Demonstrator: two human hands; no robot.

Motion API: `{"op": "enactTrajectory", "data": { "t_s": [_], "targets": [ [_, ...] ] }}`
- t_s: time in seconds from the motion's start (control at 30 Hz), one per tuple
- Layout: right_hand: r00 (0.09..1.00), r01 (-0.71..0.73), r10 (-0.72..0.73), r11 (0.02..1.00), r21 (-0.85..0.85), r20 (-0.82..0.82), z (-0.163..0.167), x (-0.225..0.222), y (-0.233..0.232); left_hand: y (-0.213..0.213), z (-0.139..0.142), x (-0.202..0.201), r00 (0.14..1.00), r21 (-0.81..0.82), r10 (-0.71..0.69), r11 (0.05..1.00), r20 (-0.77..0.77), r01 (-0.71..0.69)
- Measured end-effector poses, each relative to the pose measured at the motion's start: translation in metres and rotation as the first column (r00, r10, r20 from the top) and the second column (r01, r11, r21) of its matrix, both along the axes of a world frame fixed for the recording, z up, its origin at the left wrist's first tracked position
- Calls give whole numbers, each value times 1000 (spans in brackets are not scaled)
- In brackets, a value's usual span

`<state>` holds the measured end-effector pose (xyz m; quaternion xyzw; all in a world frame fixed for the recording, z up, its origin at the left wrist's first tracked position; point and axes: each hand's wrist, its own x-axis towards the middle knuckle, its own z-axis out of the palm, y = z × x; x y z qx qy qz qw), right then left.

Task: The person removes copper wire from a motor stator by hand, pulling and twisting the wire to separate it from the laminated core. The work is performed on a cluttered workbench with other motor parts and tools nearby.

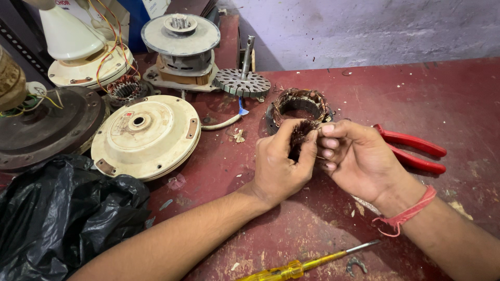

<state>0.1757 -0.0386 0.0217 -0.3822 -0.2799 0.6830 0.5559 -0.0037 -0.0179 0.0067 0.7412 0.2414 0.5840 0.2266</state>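
Your left hand (281, 164) pinched the copper wire bundle (299, 136) | bundle stood upright between both hands | your right hand (354, 158) pinched its top, equally near.

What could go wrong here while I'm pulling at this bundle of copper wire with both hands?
The fine strands of the copper wire bundle could prick the bare left hand or right hand. Loose wire bits may scatter over the red table. The yellow screwdriver lies near the table's front, so a forearm might knock it off.
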Motion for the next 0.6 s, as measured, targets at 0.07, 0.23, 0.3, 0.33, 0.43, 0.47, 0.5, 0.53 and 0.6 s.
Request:
{"op": "enactTrajectory", "data": {
  "t_s": [0.07,0.23,0.3,0.33,0.43,0.47,0.5,0.53,0.6],
  "targets": [
    [1000,-5,5,1000,2,-7,0,0,0,0,0,0,1000,26,-1,1000,8,1],
    [1000,-6,6,1000,13,-5,-1,1,1,-1,0,-1,1000,30,1,1000,5,-1],
    [1000,-27,28,999,37,-13,-2,1,1,-1,0,-1,1000,42,1,999,11,-1],
    [1000,-27,27,999,32,-11,-2,2,1,-1,0,-1,1000,37,3,999,10,-3],
    [1000,-21,21,1000,19,-7,-4,2,2,-1,1,-1,1000,28,-1,1000,4,1],
    [1000,-15,15,1000,17,-5,-4,2,2,-2,1,-1,1000,31,-11,999,0,11],
    [1000,-9,9,1000,14,-2,-5,2,2,-3,1,-1,1000,33,-21,999,-3,21],
    [1000,-13,13,1000,16,-11,-5,1,1,-3,1,-1,1000,24,-24,999,-5,24],
    [999,-21,22,1000,22,-28,-4,0,1,-5,1,-2,1000,7,-29,1000,-10,29]
  ]
}}
